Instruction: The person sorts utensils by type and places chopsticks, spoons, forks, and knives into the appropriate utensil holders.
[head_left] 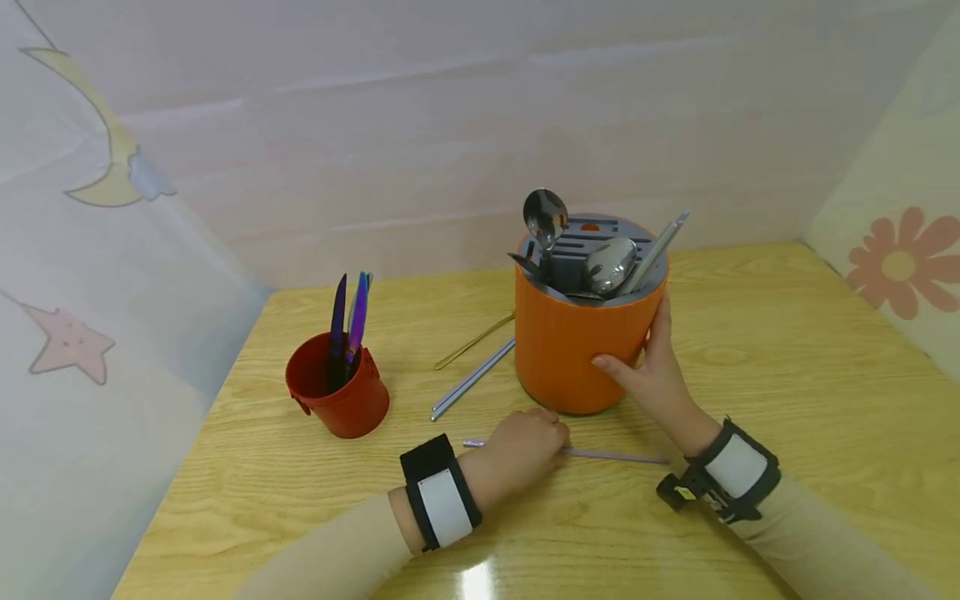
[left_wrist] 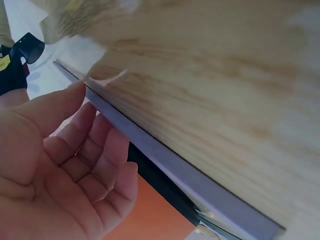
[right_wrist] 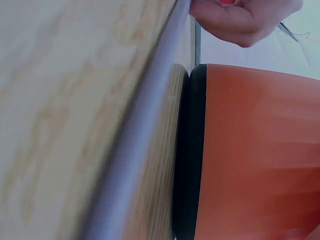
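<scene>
My right hand point(head_left: 648, 367) grips the right side of an orange cutlery holder point(head_left: 570, 342) with a grey slotted top, thumb in front and fingers behind. Two spoons point(head_left: 545, 218) and a silver stick stand in it. A thin lilac stick point(head_left: 615, 456) lies flat on the table just in front of the holder. My left hand point(head_left: 525, 442) rests knuckles-up over the stick's left part. In the left wrist view its half-curled fingers point(left_wrist: 75, 150) touch the lilac stick point(left_wrist: 165, 155) with their tips, and the palm holds nothing. The right wrist view shows the holder point(right_wrist: 250, 150) beside the stick point(right_wrist: 135, 150).
A red cup point(head_left: 341, 387) with purple and blue utensils stands at the left. A gold stick point(head_left: 472, 342) and a silver stick point(head_left: 472, 379) lie between the cup and the holder. Fabric walls close in the wooden table point(head_left: 787, 350) on the left, back and right.
</scene>
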